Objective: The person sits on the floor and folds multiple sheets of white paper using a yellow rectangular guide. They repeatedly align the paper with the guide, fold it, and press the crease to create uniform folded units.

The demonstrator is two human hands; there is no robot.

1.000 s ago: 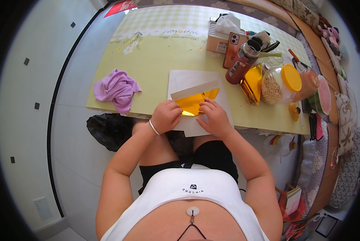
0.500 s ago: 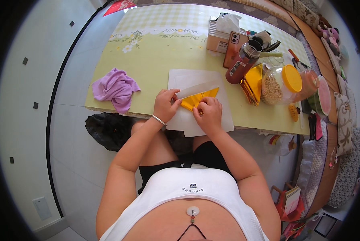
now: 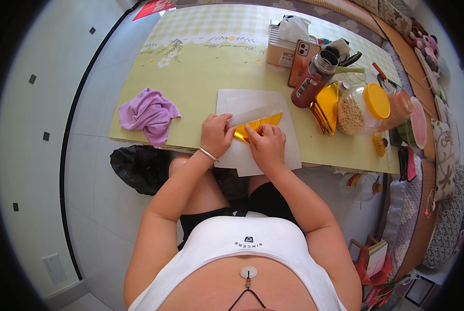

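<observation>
A piece of shiny gold foil paper (image 3: 241,134), folded into a pointed shape, lies on white paper sheets (image 3: 289,150) near the table's front edge. My left hand (image 3: 216,133) pinches its left end between thumb and fingers. Against the middle of the gold paper, my right hand (image 3: 267,144) presses with its thumb and bent fingers, covering the lower right part. The paper's upper right corner sticks out past the right fingers. A silver bangle circles my left wrist.
On the left lies a crumpled purple cloth (image 3: 149,114). To the right stand a dark red flask (image 3: 310,85), a phone (image 3: 300,62), a tissue box (image 3: 281,49), more gold paper (image 3: 325,111), a yellow-lidded jar (image 3: 352,109) and a cut watermelon (image 3: 417,124).
My right hand has shifted slightly up and left along the gold paper, its fingertips nearer my left hand. The left fingers have closed further on the paper's left end.
</observation>
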